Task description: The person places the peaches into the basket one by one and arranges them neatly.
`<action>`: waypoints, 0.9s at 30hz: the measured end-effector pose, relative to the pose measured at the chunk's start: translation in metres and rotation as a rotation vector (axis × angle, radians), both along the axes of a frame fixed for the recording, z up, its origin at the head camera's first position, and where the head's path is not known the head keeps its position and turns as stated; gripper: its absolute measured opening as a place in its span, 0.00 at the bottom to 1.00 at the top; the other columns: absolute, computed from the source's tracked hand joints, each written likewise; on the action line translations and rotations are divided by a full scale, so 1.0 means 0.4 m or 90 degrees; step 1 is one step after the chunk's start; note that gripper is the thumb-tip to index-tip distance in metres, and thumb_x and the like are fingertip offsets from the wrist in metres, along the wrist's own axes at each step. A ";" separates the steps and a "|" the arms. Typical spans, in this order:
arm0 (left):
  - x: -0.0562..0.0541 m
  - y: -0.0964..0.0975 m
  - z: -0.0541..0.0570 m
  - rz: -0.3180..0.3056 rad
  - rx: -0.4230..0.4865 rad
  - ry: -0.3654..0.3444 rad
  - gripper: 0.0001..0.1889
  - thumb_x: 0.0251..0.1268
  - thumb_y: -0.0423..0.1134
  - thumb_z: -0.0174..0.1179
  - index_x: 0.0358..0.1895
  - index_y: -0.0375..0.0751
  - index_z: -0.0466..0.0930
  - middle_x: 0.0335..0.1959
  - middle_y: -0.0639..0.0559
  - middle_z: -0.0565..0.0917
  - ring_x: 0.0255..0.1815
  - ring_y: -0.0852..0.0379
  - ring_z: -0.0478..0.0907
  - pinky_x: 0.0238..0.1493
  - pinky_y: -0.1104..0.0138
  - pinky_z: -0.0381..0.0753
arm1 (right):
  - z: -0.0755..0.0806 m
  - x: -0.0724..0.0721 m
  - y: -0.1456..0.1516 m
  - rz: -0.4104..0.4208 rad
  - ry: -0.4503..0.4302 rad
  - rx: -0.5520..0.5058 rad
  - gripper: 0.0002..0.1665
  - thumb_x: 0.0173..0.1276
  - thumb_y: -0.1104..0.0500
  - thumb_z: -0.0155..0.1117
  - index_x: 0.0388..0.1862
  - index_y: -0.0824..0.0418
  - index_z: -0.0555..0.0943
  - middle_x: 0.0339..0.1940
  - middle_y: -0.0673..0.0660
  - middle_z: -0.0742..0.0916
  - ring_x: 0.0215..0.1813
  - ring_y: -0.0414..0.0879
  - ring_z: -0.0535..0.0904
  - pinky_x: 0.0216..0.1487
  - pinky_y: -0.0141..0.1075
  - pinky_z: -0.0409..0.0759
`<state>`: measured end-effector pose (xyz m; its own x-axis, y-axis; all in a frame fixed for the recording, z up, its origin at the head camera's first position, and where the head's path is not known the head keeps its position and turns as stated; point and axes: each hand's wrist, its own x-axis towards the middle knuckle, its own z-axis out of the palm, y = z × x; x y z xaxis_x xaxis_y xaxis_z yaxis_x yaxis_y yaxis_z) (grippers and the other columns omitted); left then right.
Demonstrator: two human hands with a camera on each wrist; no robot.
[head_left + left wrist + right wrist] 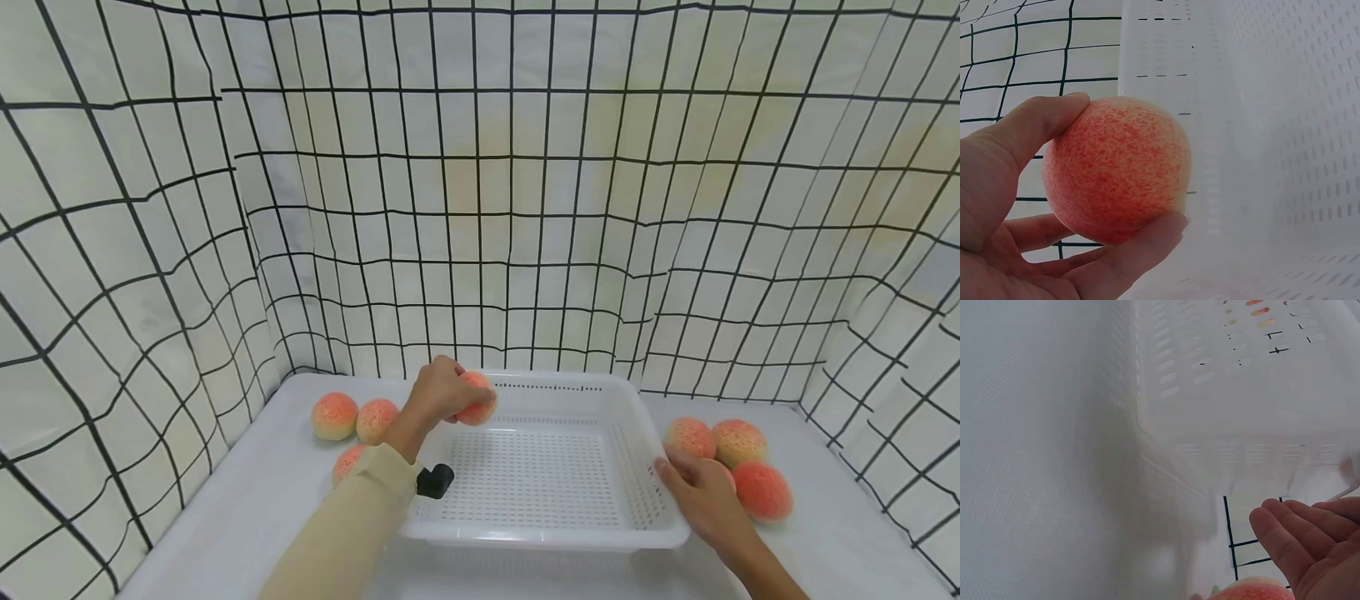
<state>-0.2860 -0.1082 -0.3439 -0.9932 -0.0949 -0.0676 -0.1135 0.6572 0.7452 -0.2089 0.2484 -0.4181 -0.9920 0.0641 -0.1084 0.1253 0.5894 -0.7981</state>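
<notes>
My left hand [438, 392] grips a peach [476, 398] between thumb and fingers, above the back left rim of a white perforated plastic basket [525, 535]. The left wrist view shows this red-speckled peach [1119, 169] close up, beside the basket wall [1210, 156]. At the basket's right side is my right hand [705, 500], its fingers fairly straight in the right wrist view and nothing held in them. Whether it touches the rim is hard to tell. Partly behind that hand lies a peach [723, 469]; the edge of a peach [1250, 590] also shows below its fingers.
Left of the basket lie three peaches, one [334, 416] at the far left and one [349, 462] partly behind the sleeve. Several peaches, including a redder one [763, 492], sit to the right. Black-gridded white walls [510, 208] enclose the white table [247, 500].
</notes>
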 end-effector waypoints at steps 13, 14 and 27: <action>-0.005 -0.002 -0.021 -0.016 -0.031 0.002 0.29 0.51 0.41 0.77 0.55 0.29 0.80 0.43 0.42 0.85 0.26 0.52 0.80 0.24 0.68 0.78 | 0.005 0.003 -0.002 0.000 -0.005 0.006 0.39 0.81 0.49 0.57 0.80 0.68 0.61 0.63 0.72 0.84 0.35 0.46 0.88 0.35 0.38 0.88; -0.005 -0.003 -0.022 -0.017 -0.033 0.003 0.29 0.51 0.41 0.78 0.54 0.29 0.81 0.42 0.42 0.85 0.27 0.52 0.80 0.24 0.68 0.78 | 0.006 0.003 -0.003 0.001 -0.005 0.007 0.39 0.81 0.49 0.57 0.80 0.68 0.61 0.63 0.72 0.85 0.35 0.46 0.88 0.35 0.38 0.88; -0.007 0.006 -0.039 -0.038 -0.079 0.003 0.31 0.50 0.42 0.81 0.58 0.32 0.84 0.51 0.41 0.87 0.39 0.50 0.83 0.36 0.62 0.86 | 0.004 0.005 0.000 0.002 0.009 0.029 0.40 0.81 0.46 0.57 0.79 0.69 0.63 0.59 0.70 0.87 0.36 0.45 0.86 0.35 0.35 0.85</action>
<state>-0.2889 -0.1059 -0.3594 -0.9975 -0.0438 -0.0546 -0.0690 0.7501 0.6577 -0.2068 0.2483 -0.4165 -0.9936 0.0658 -0.0919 0.1128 0.6249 -0.7725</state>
